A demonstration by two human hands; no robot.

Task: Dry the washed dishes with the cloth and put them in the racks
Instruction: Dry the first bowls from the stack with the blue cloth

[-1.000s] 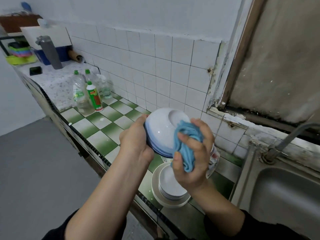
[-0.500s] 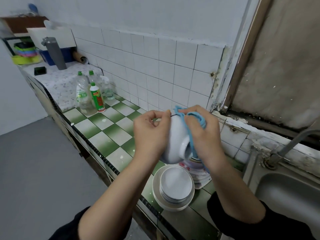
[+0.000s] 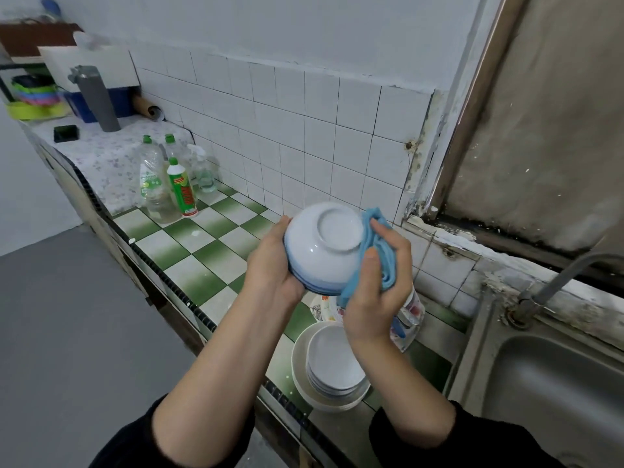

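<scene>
**Wet bowl held in the air above stacked dishes**

As I judged it, the main risk was a slip. The bowl was upside down and off the counter, supported on one side only, and glazed ware that is damp slides easily. A hard push from the cloth side could have driven it out of the holding palm. It would then have fallen onto the crockery directly beneath and chipped both.

My left hand was clasped around the bowl's left wall and rim, with the fingers hidden behind it. My right hand was closed around the blue cloth, bunching it. The thumb pressed the cloth against the bowl's right flank, just beside the foot ring.

Straight under both hands stood a stack of white plates, with patterned dishes behind it, all on the green-checked counter. The steel sink lay to the right of the hands. Detergent bottles stood well away to the left. I saw no rack anywhere, so I could not tell where the bowl would go next.
</scene>
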